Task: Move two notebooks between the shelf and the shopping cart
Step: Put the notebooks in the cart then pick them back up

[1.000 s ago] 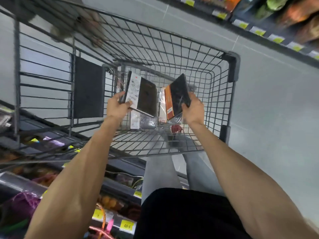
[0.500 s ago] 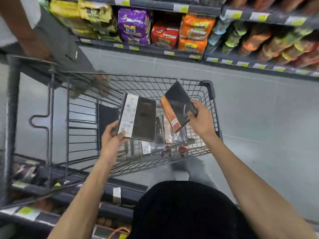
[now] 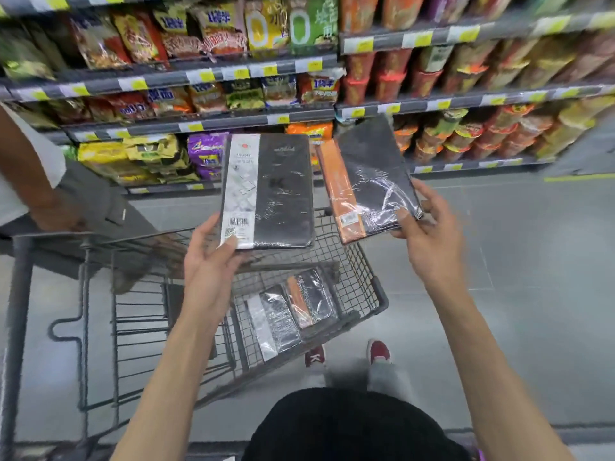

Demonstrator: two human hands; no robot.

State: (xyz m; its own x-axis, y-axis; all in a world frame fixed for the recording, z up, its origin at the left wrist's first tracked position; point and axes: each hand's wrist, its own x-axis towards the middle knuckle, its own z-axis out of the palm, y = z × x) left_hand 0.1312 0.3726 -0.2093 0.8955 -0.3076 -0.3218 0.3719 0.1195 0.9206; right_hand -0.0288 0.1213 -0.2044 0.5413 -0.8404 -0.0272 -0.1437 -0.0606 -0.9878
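- Left hand pinches the white-banded notebook; right hand pinches the orange-banded notebook.
- Both notebooks are held above the shopping cart, facing the shelf.
- Likely mid-carry; next, find free shelf room.

The shelf packets are blurred, the bystander is cut off at left, and the cart hides partly behind both notebooks.

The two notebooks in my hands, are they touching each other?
Apart. The head view shows a strip of shelf between the white-banded notebook in the left hand and the orange-banded notebook in the right hand.
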